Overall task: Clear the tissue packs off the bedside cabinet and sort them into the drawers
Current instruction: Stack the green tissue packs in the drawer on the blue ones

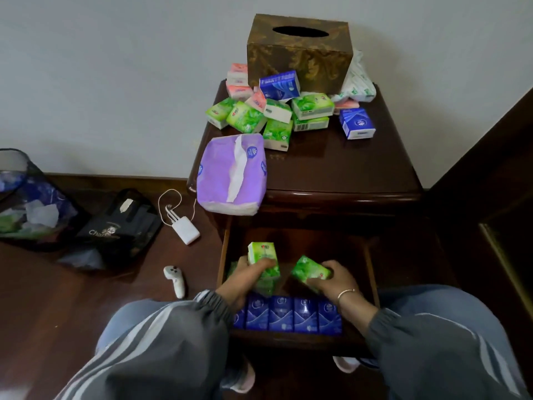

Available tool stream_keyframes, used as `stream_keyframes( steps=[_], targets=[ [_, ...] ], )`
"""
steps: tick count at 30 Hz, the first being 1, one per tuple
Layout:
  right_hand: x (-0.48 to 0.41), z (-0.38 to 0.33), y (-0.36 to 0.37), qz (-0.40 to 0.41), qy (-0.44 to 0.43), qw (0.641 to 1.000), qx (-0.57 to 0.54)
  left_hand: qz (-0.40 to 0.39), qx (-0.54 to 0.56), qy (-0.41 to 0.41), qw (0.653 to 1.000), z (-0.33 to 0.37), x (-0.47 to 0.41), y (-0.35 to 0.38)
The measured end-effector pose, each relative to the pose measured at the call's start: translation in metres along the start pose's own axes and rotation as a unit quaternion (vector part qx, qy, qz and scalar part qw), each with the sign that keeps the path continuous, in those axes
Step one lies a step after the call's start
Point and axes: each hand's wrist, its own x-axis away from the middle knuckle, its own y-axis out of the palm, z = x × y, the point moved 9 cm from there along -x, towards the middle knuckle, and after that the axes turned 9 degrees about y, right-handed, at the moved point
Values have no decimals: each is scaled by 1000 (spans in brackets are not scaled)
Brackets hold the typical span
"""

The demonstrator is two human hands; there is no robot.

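Observation:
Both hands are inside the open drawer of the dark wooden bedside cabinet. My left hand grips upright green tissue packs. My right hand holds one tilted green pack. A row of blue packs stands along the drawer's front. On the cabinet top lie several green packs, pink packs, two blue packs and a large purple tissue pack at the front left corner.
A brown tissue box stands at the back of the cabinet top, a white plastic pack beside it. On the floor to the left lie a white charger with cable, a white controller, a black bag and a bin.

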Motion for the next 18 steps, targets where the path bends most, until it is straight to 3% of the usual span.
stream_keyframes(
  steps=[11,18],
  targets=[
    [-47,35,24,28,65,996,59,-39,-80,-49,995,-27,-31,32],
    [-47,32,24,68,43,986,144,-45,-209,2,977,-11,-32,27]
  ],
)
